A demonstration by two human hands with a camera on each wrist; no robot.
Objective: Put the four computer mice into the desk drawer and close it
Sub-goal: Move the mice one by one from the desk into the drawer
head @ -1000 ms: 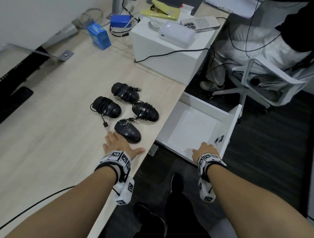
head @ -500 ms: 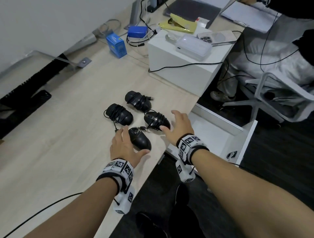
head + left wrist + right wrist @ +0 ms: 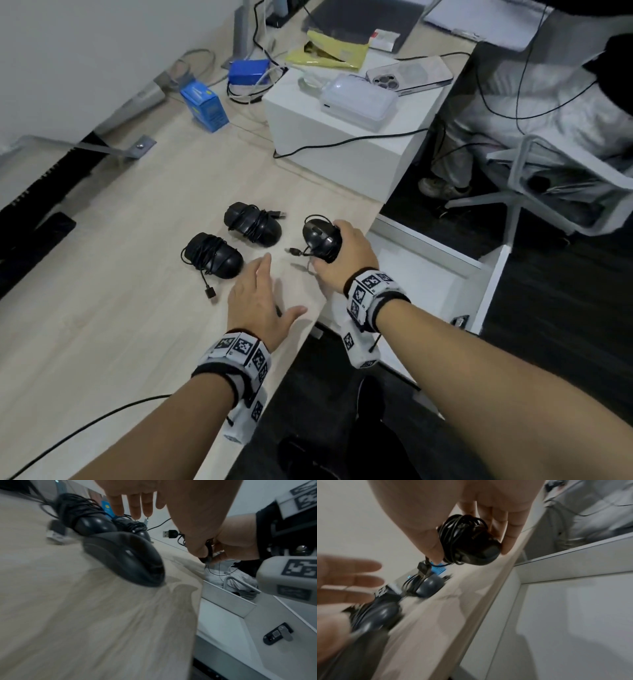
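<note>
Two black mice wrapped in their cables, one (image 3: 214, 255) and another (image 3: 252, 224), lie on the light wood desk (image 3: 102, 325). My right hand (image 3: 334, 248) grips a third cable-wrapped mouse (image 3: 318, 236) (image 3: 471, 543) just above the desk edge, its USB plug dangling. My left hand (image 3: 263, 291) hovers flat with straight fingers (image 3: 133, 503) over the fourth mouse (image 3: 125, 558), which the head view hides. The white drawer (image 3: 421, 274) (image 3: 573, 615) stands open to the right, below the desk edge, with nothing visible inside.
A white box (image 3: 342, 137) at the back carries a power bank and a phone, with a cable across it. A blue carton (image 3: 205, 106) and more cables lie behind. A seated person and an office chair (image 3: 548, 178) are to the right of the drawer.
My right hand came from the drawer front to the desk and took hold of the right-hand mouse. My left hand slid forward over the nearest mouse.
</note>
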